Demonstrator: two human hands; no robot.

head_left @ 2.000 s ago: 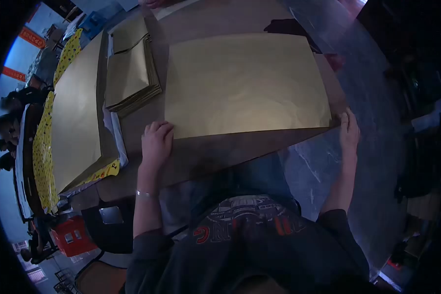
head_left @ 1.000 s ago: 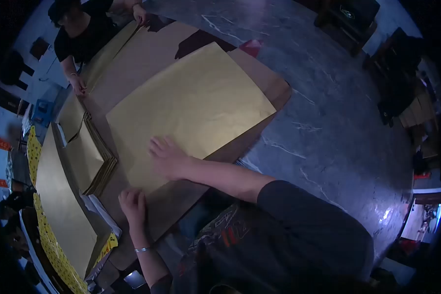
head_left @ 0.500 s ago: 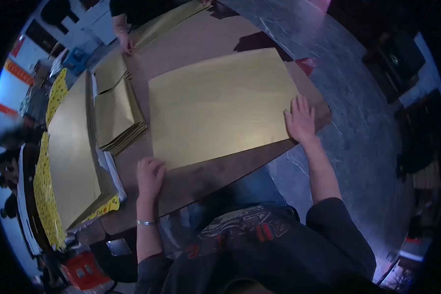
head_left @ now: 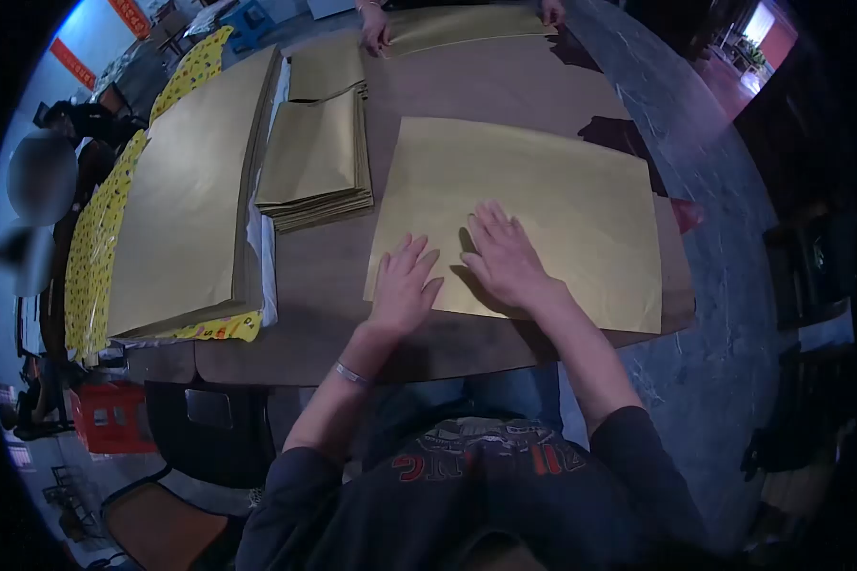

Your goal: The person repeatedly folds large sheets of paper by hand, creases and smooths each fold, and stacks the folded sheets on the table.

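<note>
A large gold-brown paper sheet (head_left: 562,209) lies flat on the brown table (head_left: 324,276) in front of me. My left hand (head_left: 406,285) is over the sheet's near left part, fingers apart and holding nothing. To its right, my right hand (head_left: 505,255) is spread over the near middle of the sheet, also holding nothing; a dark shadow shows beside its fingers. Left of the sheet sits a stack of folded brown paper (head_left: 314,152). Farther left is a pile of large sheets (head_left: 190,190).
Across the table, a co-worker's hands (head_left: 376,33) hold another paper sheet (head_left: 467,27). Yellow patterned wrapping (head_left: 95,247) lies under the left pile. Dark scraps (head_left: 614,135) lie near the right edge. A red stool (head_left: 112,417) and a chair (head_left: 167,523) stand at lower left.
My right hand has moved left from the sheet's right side to its middle. My left hand has come onto the sheet with its fingers spread. The view has turned.
</note>
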